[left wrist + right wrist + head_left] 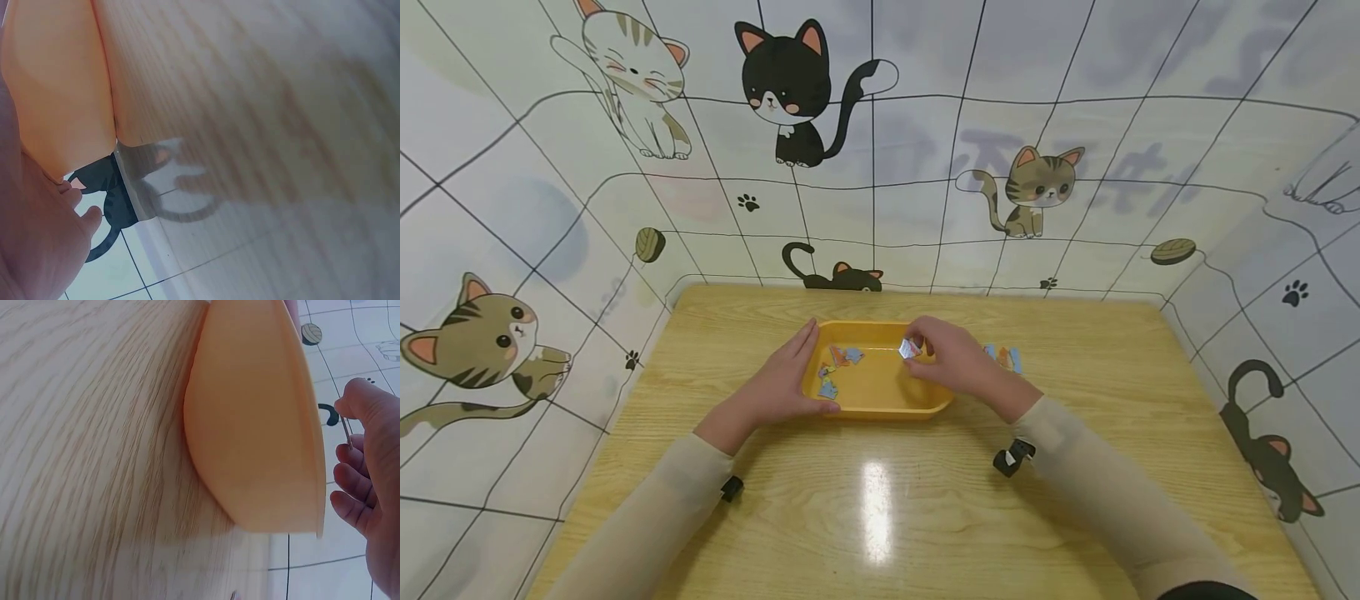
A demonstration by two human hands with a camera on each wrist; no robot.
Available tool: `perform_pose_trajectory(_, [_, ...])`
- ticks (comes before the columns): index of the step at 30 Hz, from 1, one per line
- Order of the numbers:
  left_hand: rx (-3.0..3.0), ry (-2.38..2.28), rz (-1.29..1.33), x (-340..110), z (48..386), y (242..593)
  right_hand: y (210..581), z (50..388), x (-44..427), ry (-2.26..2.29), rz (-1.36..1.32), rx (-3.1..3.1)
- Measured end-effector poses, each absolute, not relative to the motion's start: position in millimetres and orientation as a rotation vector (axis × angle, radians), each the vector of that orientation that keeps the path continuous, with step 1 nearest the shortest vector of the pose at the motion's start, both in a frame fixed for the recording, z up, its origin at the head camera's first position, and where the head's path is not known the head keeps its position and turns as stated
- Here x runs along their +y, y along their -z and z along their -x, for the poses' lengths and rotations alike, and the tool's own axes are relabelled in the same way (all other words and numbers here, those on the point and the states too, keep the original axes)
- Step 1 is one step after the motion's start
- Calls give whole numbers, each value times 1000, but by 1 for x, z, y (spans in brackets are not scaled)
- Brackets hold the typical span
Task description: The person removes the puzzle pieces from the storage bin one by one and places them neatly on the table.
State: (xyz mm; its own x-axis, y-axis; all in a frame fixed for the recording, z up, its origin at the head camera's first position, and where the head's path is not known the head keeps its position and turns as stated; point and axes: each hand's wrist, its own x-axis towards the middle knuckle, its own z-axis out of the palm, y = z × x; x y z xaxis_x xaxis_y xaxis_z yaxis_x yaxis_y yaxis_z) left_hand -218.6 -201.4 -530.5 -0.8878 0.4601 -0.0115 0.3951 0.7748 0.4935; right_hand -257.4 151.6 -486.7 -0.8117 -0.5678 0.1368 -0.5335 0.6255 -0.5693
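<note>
Working over wood table point(940, 500). Touching yellow tray point(880, 412), below the pinch, with spread left hand point(782, 379). Pinching small piece point(907, 348) in right hand point(951, 354), above tray. Seeing loose pieces point(839, 357) left of grip, in tray; stray pieces point(1015, 360) right, on table. Could drop piece if pinching slackly, or skid tray if bumping it.

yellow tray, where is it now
In the head view, the yellow tray sits on the wooden table, left hand against its left end, right hand over its right.
</note>
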Motion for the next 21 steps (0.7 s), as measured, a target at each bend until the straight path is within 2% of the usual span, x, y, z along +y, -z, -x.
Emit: perform_pose_trajectory(21, [2833, -741, -681, -201, 219, 530, 485, 252, 216, 947, 827, 2947])
